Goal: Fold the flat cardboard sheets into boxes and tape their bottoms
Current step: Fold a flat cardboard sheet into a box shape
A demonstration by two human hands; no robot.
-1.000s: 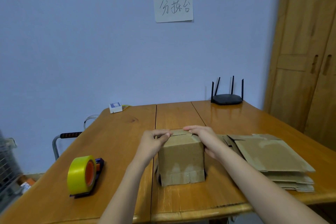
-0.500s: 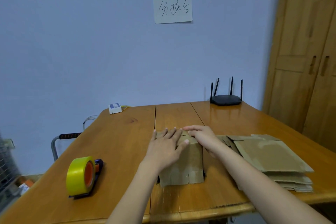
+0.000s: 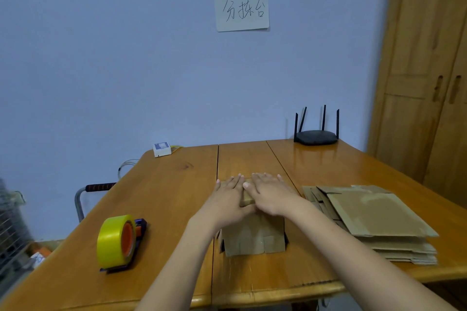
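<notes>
**One head-worn view, looking forward and down**

A single wide-angle camera sits at the person's head, facing the far wall across the wooden table (image 3: 161,199). Both forearms reach in from the near edge, so the table's near part lies close below; the router (image 3: 317,137) stands far right

Box (image 3: 252,235) stands mid-tabletop (image 3: 164,197), both hands (image 3: 228,197) flat on its top. Left of box: tape dispenser (image 3: 118,242). Right of box: stacked flat sheets (image 3: 374,222). Behind box, at the wall: router (image 3: 317,136), far right; small adapter (image 3: 162,149), far left.
</notes>
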